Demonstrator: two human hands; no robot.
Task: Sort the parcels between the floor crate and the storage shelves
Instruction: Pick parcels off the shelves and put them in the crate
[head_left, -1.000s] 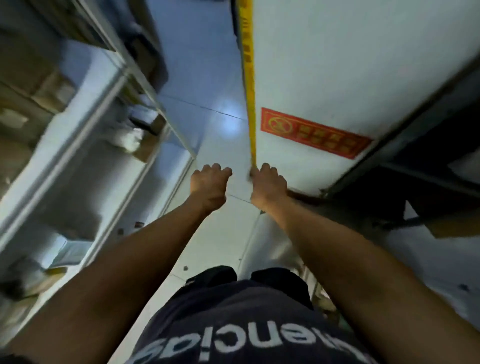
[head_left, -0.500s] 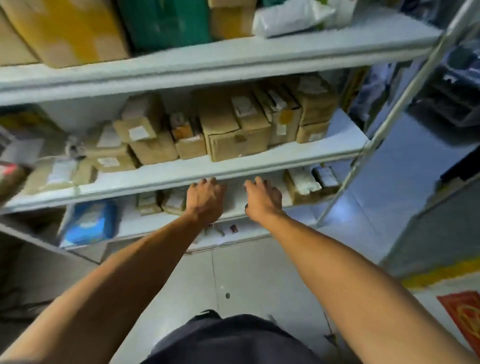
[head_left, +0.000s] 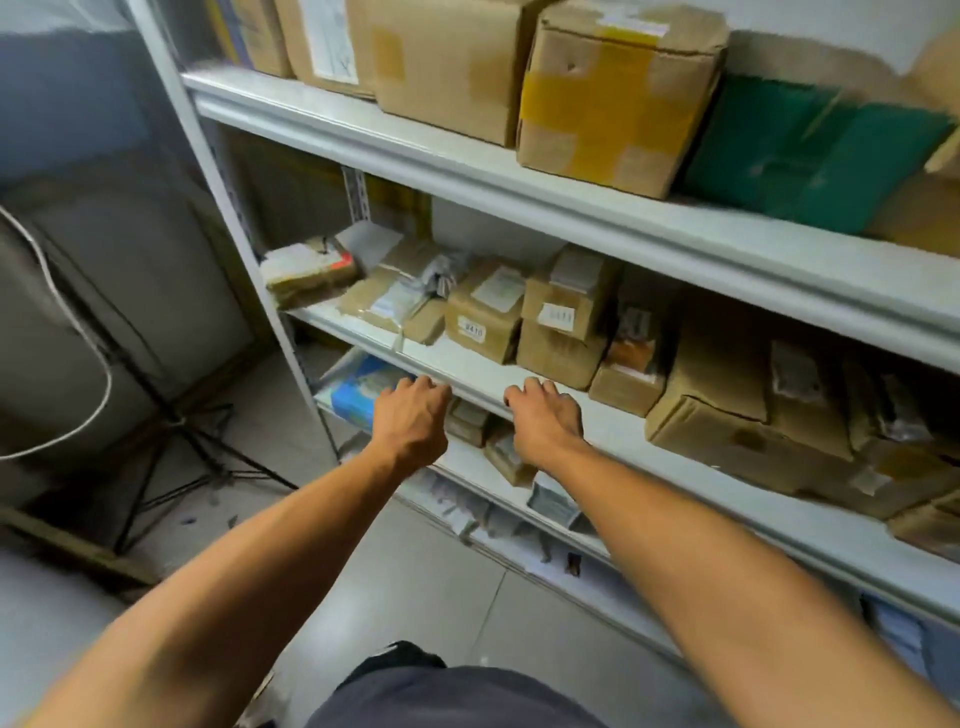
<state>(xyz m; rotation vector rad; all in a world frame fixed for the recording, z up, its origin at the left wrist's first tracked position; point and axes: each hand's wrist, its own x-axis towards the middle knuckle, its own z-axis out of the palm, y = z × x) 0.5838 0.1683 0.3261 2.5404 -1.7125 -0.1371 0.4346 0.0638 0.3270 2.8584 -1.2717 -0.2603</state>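
As the view swung left, left hand (head_left: 413, 421) and right hand (head_left: 545, 421) stay loosely curled, empty.

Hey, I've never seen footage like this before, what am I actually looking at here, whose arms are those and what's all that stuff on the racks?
There is no machine here. A person wears a camera on the head, so the single picture looks forward and down along their own two bare arms.

The left hand and right hand reach toward the front edge of the white metal storage shelves. Their fingers are loosely curled and hold nothing.

The top shelf carries large cardboard boxes, one patched with yellow tape, and a green wrapped parcel. The middle shelf holds many small brown cardboard parcels with white labels. A blue plastic packet lies on a lower shelf.

At the left stands a black folding stand on the grey floor. No floor crate shows in this picture.
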